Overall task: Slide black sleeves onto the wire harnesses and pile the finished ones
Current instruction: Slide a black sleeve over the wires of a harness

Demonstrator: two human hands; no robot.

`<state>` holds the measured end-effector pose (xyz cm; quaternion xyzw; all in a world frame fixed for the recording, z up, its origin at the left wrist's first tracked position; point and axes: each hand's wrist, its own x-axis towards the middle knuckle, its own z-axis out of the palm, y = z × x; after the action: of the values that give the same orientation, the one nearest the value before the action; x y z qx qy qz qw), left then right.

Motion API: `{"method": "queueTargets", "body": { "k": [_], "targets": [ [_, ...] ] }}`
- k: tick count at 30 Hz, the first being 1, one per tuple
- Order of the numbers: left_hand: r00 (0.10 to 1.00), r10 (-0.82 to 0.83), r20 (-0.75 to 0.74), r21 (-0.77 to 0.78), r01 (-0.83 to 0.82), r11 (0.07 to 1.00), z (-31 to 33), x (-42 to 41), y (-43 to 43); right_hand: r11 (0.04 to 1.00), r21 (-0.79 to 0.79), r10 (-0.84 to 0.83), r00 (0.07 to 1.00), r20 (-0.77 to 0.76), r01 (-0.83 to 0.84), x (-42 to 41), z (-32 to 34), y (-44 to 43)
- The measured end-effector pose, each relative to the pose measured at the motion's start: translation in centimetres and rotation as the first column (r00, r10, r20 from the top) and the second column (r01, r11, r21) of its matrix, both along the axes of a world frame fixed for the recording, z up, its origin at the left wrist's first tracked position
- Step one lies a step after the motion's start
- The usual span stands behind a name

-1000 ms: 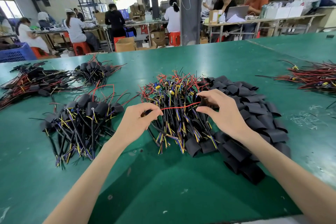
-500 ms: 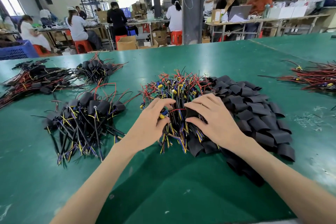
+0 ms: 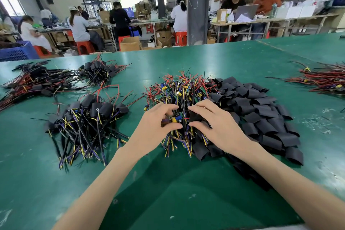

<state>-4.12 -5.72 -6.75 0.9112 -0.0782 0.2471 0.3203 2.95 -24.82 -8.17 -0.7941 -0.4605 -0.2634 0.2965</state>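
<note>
A: What is held?
B: A wire harness (image 3: 174, 118) is gripped by the left hand (image 3: 155, 127); a black sleeve (image 3: 194, 115) is pinched by the right hand (image 3: 218, 127).
A: What is around?
B: Bare harnesses (image 3: 179, 91) are heaped under them, spare sleeves (image 3: 261, 114) right, finished ones (image 3: 87, 115) left on the counter (image 3: 168, 183).

Landmark: central heap of multicoloured wire harnesses with small circuit boards (image 3: 179, 91).
Right of it: pile of flat black sleeves (image 3: 261, 117), touching the heap, no gap.
Left: lane of bare green tabletop (image 3: 136, 78), then pile of black-sleeved harnesses (image 3: 87, 117).
Near side: open table; left hand (image 3: 155, 127) and right hand (image 3: 218, 127) cover the heap's near edge.
Behind: open.
Far right: bundle of red and black wires (image 3: 324, 80), well apart.
</note>
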Motion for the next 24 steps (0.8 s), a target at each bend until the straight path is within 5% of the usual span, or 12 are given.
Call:
{"method": "queueTargets", "body": {
  "k": [6,16,24],
  "targets": [
    [0.999,-0.033,-0.010,-0.136,0.032,0.990,-0.44,-0.21,-0.65,1.000,-0.005,0.011,1.000,-0.023,-0.011,-0.10,0.06,-0.04],
    [0.998,-0.056,0.019,-0.152,0.058,0.987,-0.04,-0.33,-0.72,1.000,-0.005,0.008,0.999,-0.031,-0.008,-0.03,0.17,-0.08],
    [0.996,-0.085,0.010,0.012,0.085,0.996,-0.09,-0.42,-0.61,0.998,-0.021,0.055,0.994,-0.095,-0.057,0.02,0.22,-0.23]
  ]
}}
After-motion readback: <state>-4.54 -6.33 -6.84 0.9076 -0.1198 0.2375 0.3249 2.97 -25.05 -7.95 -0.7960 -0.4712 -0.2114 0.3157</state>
